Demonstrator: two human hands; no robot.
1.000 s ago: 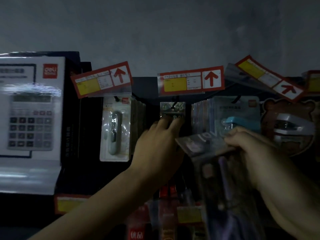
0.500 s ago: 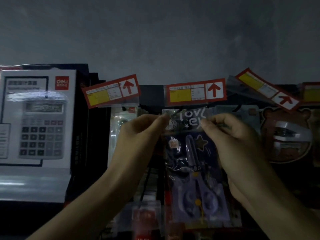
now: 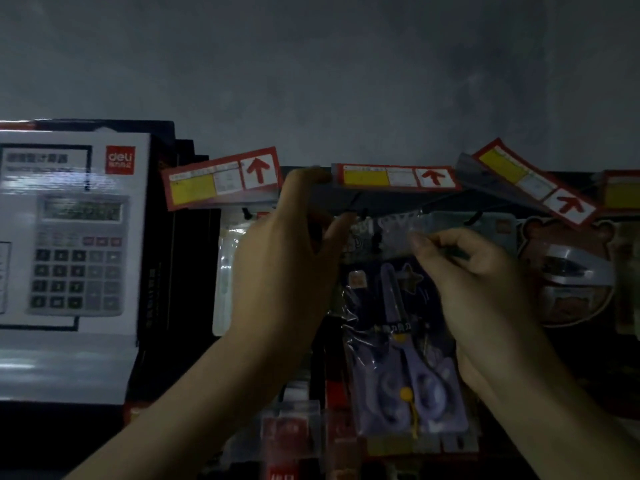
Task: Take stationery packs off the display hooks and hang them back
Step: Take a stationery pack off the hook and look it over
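A clear pack with purple scissors (image 3: 403,348) hangs upright in the middle of the dim display, its header just under the middle red price tag (image 3: 394,177). My right hand (image 3: 474,282) pinches the pack's top right corner. My left hand (image 3: 287,268) is at the top left corner, thumb on the header and index finger raised against the price tag's left end. A black hook tip (image 3: 362,213) shows beside my left thumb. Whether the hook passes through the pack's hole is hidden.
A boxed deli calculator (image 3: 69,258) stands at the left. A white blister pack (image 3: 228,268) hangs behind my left hand. Right of the scissors hang a blue pack (image 3: 491,226) and a bear-shaped stapler pack (image 3: 571,271). More tilted red tags (image 3: 221,178) line the rail; red packs hang below.
My right hand swung the scissors pack from a tilt to upright and lifted it to the middle hook. My left hand left the hook's pack, took the header's left corner, then raised a finger to the tag.
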